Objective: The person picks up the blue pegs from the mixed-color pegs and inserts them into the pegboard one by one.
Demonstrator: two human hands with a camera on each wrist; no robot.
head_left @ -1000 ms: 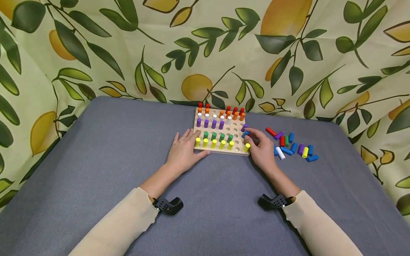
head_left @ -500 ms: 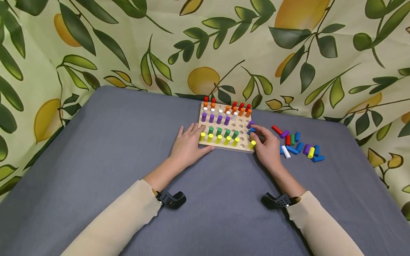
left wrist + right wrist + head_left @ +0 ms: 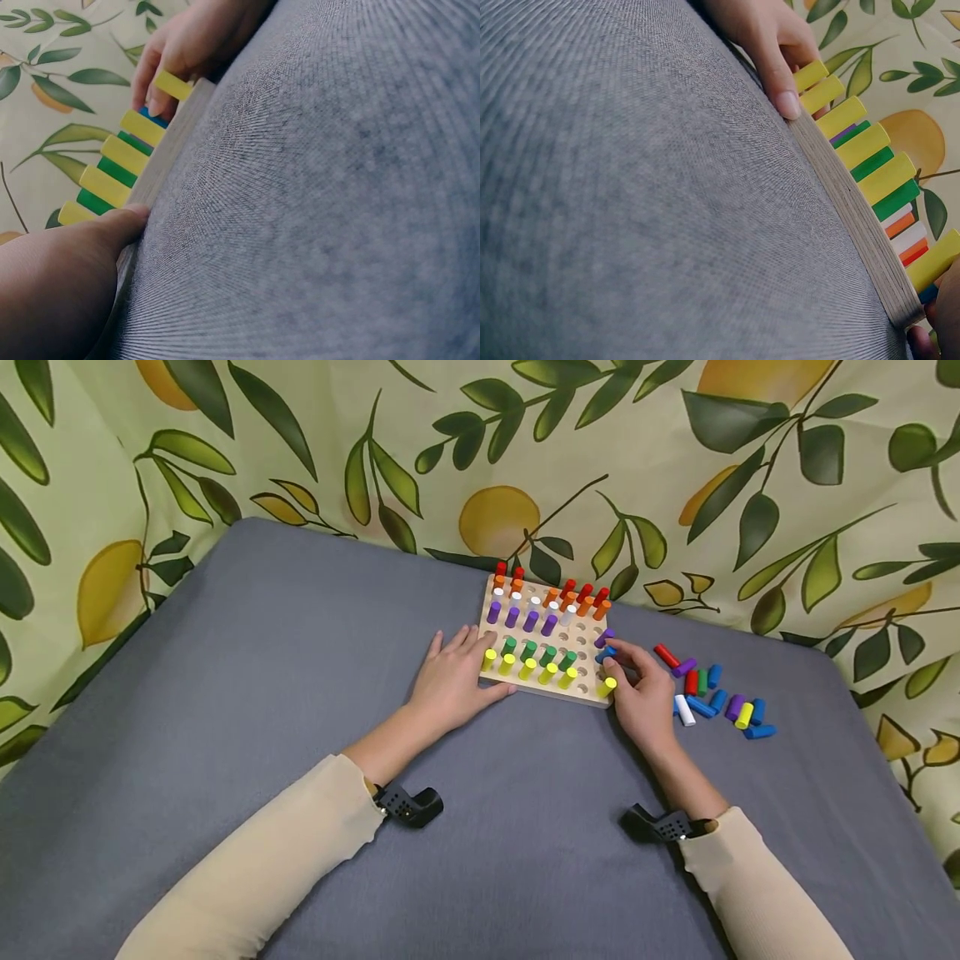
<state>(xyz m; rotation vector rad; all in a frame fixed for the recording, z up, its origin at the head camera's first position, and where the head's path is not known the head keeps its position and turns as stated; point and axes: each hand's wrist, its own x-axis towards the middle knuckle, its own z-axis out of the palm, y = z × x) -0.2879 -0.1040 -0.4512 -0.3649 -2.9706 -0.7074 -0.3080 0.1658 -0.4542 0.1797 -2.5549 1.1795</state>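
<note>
A wooden pegboard [image 3: 551, 694] with rows of coloured pegs lies on the cloth. My left hand [image 3: 447, 683] rests at its left side, fingers extended, the thumb [image 3: 129, 217] straight along the front edge. At the right end, my right hand [image 3: 647, 693] pinches a blue peg [image 3: 606, 654] between thumb and index finger, low at the board. A purple peg [image 3: 604, 637] stands just behind it and a yellow peg [image 3: 607, 687] just in front. The blue peg's lower end is hidden. In the right wrist view the board's layered front edge [image 3: 847, 206] shows, with yellow pegs [image 3: 862, 146] above.
Right of my right hand lie loose pegs: a red peg [image 3: 666, 655], a white peg [image 3: 684, 710], a yellow peg [image 3: 744, 716] and several blue ones. Behind the table hangs a leaf-and-lemon patterned curtain [image 3: 300, 435]. Each wrist bears a black camera [image 3: 411, 806].
The head view has tilted, so the scene sits higher and turned slightly. Both hands keep their places on the board, the right one still pinching the blue peg.
</note>
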